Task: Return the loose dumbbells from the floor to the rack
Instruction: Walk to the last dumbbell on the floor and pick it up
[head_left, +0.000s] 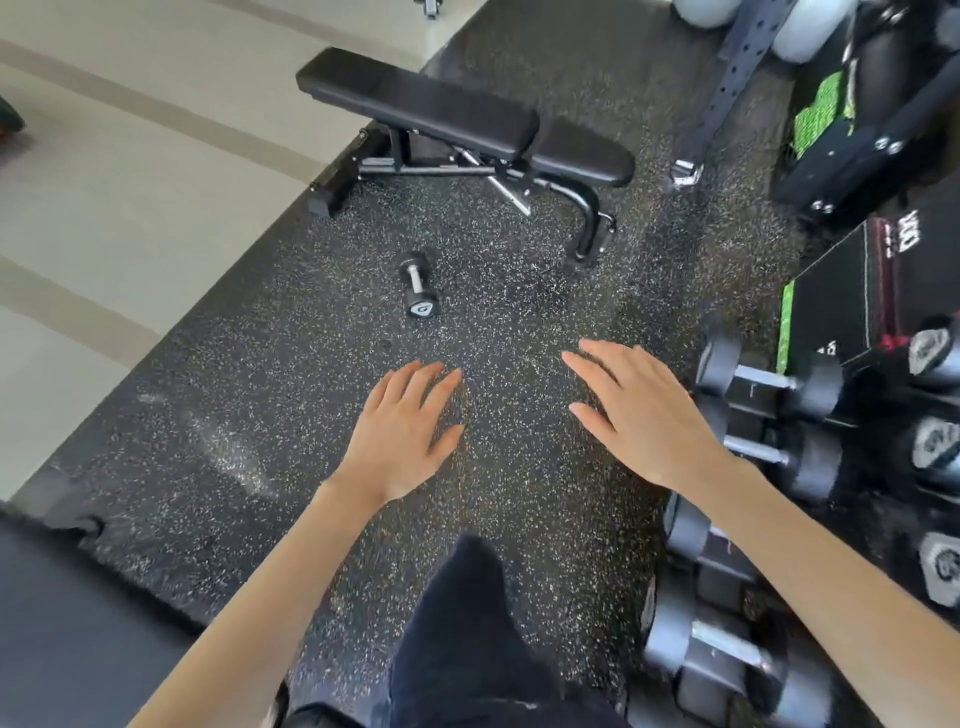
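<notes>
One small black dumbbell (418, 283) with a chrome handle lies on the speckled rubber floor, just in front of the bench. My left hand (402, 434) hovers flat and open below it, holding nothing. Farther right, my right hand (641, 415) is also spread open and empty, close to the dumbbell rack (769, 415). That rack runs down the right edge and carries several black dumbbells with steel handles. Both hands are well short of the loose dumbbell.
A black adjustable bench (467, 122) stands across the mat beyond the dumbbell. A black box with green trim (852, 301) and a perforated steel upright (732, 88) sit at the upper right. Pale tiled floor (130, 182) borders the mat on the left. My dark trouser leg (467, 639) is below.
</notes>
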